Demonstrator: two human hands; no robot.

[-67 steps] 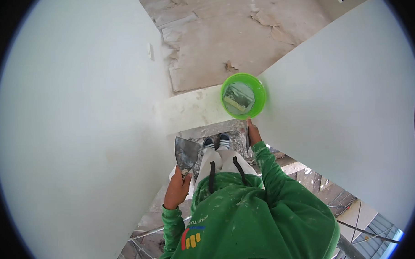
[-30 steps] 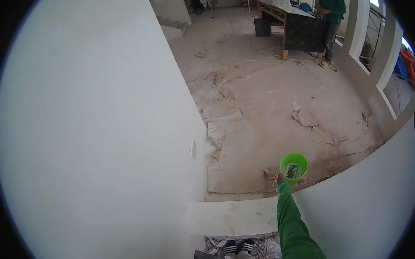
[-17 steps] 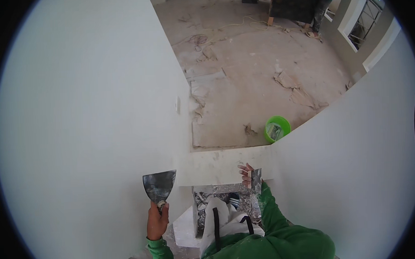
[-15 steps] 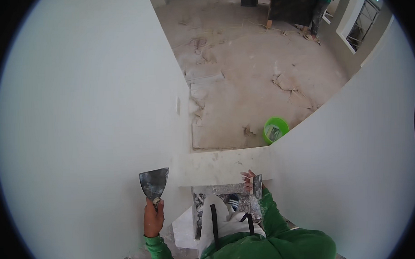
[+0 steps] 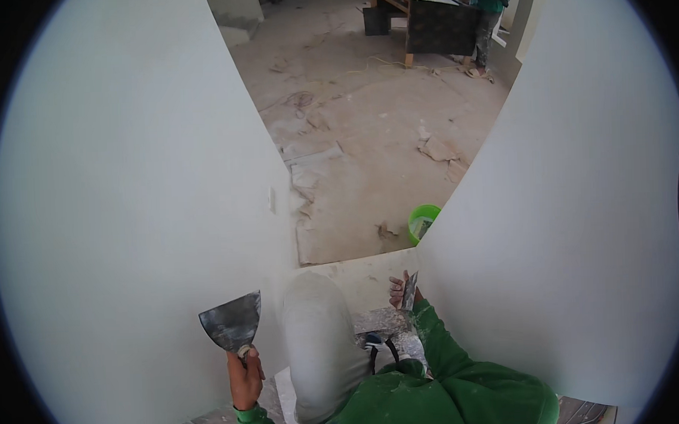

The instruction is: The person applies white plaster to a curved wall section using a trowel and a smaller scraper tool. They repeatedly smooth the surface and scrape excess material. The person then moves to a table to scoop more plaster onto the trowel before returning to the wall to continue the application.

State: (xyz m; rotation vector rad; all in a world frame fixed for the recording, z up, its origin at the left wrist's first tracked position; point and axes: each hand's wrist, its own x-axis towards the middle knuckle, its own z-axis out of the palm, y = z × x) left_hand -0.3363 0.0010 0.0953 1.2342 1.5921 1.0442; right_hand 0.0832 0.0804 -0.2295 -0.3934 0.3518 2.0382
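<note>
- Head view, the only one: person between two pale walls, left wall (image 5: 145,219) and right wall (image 5: 549,227).
- Left hand (image 5: 244,380): fingers closed round the handle of a broad scraper (image 5: 233,322), blade upward in front of the left wall. Whether it touches the wall, cannot tell.
- Right hand (image 5: 396,292): fingers loosely curled and partly spread, a narrow flat blade (image 5: 410,290) held alongside them (thumb out of sight, so the exact grip is unclear).
- Green bucket (image 5: 413,232): on the floor (image 5: 359,136) beyond the pale ledge (image 5: 372,280), partly hidden by the right wall's edge; pale material inside.
- Near knee (image 5: 318,347) raised toward the ledge; judged mid-step.
- Done, by the look of it: both tools in hand, bucket set down, walls largely even in tone.
- Left: material in the bucket; no fresh stroke shows on either wall, and how much surface is finished cannot be told.
- Far off: co-worker (image 5: 491,20) beside a dark-sided table (image 5: 441,29).
</note>
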